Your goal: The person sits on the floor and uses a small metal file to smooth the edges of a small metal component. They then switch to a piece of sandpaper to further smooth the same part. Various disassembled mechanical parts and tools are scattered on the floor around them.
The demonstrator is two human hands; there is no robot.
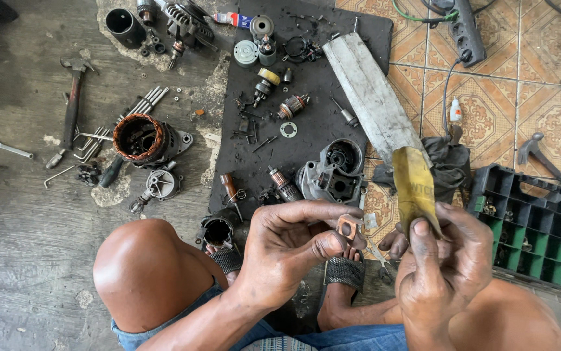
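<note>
At lower centre my left hand (293, 250) pinched a small copper-coloured piece with a hole (347, 227) between thumb and forefinger. My right hand (446, 260) had its fingers closed on a worn yellow sandpaper strip (414, 188). I judged the tiny piece could slip from that light pinch and vanish among the parts on the black mat (306, 130).

Bare, grease-smudged arms and knees, blue denim shorts (332, 339), dark woven-strap sandals (345, 272) on both feet.
</note>
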